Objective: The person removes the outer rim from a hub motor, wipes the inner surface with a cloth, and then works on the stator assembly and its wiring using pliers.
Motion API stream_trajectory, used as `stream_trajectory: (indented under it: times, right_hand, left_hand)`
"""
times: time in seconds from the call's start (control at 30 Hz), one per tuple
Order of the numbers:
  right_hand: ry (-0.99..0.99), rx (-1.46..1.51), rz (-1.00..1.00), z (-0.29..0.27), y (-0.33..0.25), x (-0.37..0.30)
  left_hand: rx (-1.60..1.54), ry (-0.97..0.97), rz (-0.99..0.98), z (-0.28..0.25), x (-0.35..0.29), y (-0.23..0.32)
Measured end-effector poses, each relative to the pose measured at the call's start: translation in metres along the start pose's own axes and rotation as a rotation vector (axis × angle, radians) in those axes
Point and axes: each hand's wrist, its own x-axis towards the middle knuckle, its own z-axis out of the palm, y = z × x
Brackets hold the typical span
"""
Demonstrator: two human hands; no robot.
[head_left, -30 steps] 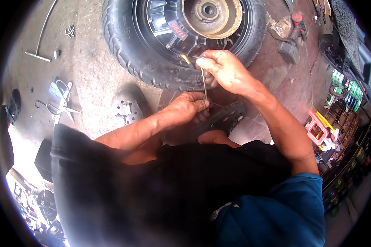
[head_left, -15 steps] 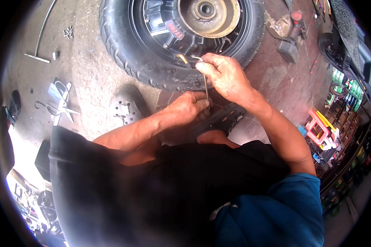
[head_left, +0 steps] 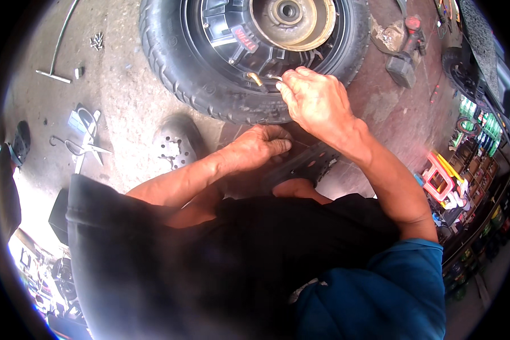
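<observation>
At the wheel rim (head_left: 221,34), your right hand (head_left: 317,102) is pinching the brass valve stem (head_left: 256,78); your left hand (head_left: 260,148) is curling shut below the tyre (head_left: 175,73).

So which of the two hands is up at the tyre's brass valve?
The right hand, pinching at the brass valve on the wheel rim; the left hand sits lower, below the tyre.

Wheel (head_left: 209,73) lying on floor (head_left: 124,119) ahead; right hand (head_left: 317,102) at valve (head_left: 255,77); left hand (head_left: 260,148) just below tyre.
</observation>
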Motion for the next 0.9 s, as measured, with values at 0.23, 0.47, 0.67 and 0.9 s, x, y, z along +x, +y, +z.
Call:
stream_trajectory:
  times: [0.23, 0.47, 0.67, 0.9]
  right_hand:
    - [-0.178, -0.308, -0.083, -0.014, -0.009, 0.012]
    - [-0.48, 0.074, 0.189, -0.026, -0.006, 0.031]
    - [-0.369, 0.304, 0.367, -0.018, -0.004, 0.023]
    - [-0.306, 0.433, 0.486, -0.01, -0.008, 0.018]
  left_hand:
    - [0.11, 0.013, 0.022, -0.005, -0.008, -0.001]
    - [-0.011, -0.008, 0.013, -0.005, -0.002, -0.013]
    - [-0.08, -0.072, 0.07, 0.001, 0.002, -0.017]
    - [-0.399, -0.222, 0.0, 0.004, 0.007, -0.002]
